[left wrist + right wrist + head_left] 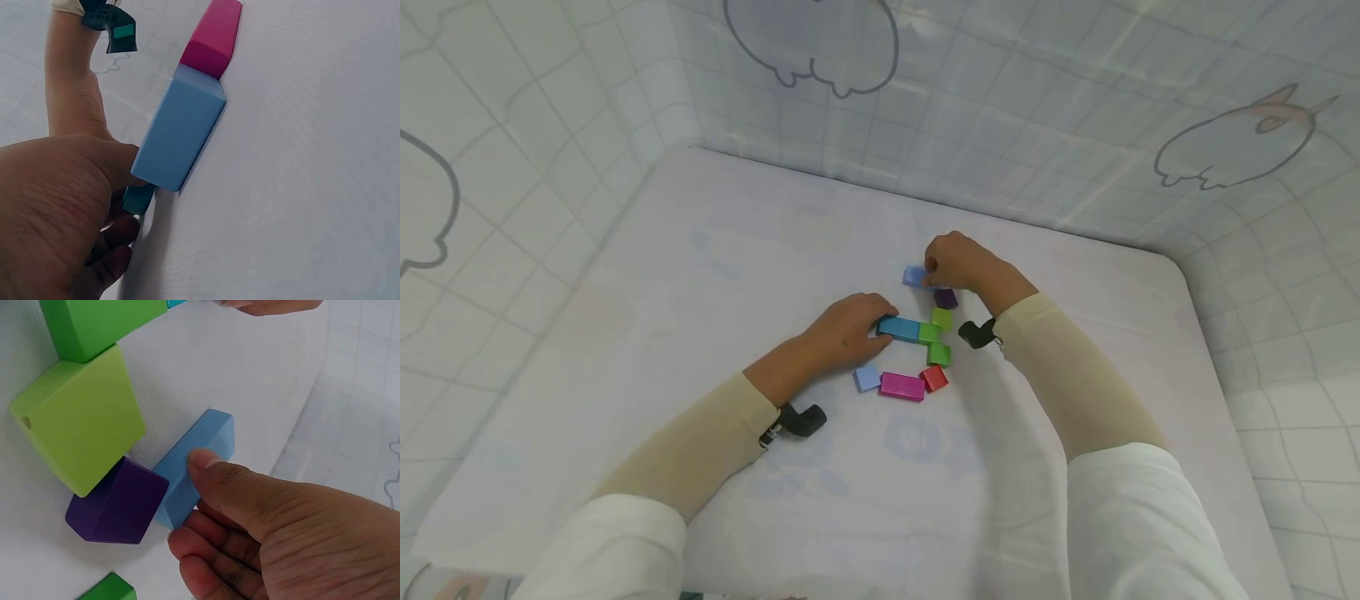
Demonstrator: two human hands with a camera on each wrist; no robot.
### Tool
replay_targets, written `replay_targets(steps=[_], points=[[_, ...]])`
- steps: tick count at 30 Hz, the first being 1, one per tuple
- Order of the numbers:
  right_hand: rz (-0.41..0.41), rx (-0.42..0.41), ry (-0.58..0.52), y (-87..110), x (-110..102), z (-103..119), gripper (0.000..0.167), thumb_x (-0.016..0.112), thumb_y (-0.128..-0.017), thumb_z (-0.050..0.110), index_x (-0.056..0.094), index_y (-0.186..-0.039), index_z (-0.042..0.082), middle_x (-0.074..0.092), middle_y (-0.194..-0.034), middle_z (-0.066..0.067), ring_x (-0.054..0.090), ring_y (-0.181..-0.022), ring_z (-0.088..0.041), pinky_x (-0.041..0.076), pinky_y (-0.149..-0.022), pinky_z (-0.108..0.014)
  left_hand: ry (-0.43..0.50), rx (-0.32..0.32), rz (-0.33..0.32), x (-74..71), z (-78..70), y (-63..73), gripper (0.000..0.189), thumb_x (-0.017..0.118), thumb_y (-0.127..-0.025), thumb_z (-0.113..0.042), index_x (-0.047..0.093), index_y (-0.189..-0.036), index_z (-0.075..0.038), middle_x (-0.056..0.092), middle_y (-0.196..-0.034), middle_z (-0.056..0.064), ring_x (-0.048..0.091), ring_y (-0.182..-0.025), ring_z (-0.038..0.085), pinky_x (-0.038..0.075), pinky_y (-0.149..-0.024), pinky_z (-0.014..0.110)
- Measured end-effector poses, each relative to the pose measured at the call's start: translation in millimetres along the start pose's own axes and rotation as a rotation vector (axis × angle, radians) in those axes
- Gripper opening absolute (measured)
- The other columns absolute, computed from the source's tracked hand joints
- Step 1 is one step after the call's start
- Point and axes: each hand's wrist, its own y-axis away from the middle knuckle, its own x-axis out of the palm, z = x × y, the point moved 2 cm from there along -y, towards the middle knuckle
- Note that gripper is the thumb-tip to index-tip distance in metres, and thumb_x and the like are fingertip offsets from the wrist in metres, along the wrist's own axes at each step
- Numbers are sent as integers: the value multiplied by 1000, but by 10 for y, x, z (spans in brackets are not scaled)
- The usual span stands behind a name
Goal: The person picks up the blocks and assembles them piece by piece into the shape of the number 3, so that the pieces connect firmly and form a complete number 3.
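In the head view my right hand point(958, 260) pinches a long light blue block point(913, 276) between thumb and fingers, at the top of a row of coloured blocks. A purple block point(122, 506) touches its near end in the right wrist view. My left hand point(848, 329) holds the left end of a long teal-blue block point(901, 329), thumb on the near side and fingers on the far side. Against that block's right end sits a green block point(928, 333). A small light blue block point(181, 128) stands close to the left thumb.
A yellow-green block point(942, 318) lies below the purple one. Nearer are another green block point(939, 355), a red block point(934, 379) and a magenta block point(902, 387). Patterned sheet walls point(1000, 108) rise behind and beside the white surface point(737, 242).
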Motion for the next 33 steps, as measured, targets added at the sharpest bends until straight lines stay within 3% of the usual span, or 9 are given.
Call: replay_targets(steps=[33], points=[[-3, -5, -23, 22, 16, 22, 32, 75, -90, 24, 71, -114, 4, 68, -106, -8, 62, -94, -22, 56, -86, -37, -5, 15, -18, -21, 7, -8, 44, 70, -93, -27, 61, -134, -13, 62, -134, 1, 54, -127, 20, 45, -109, 39]])
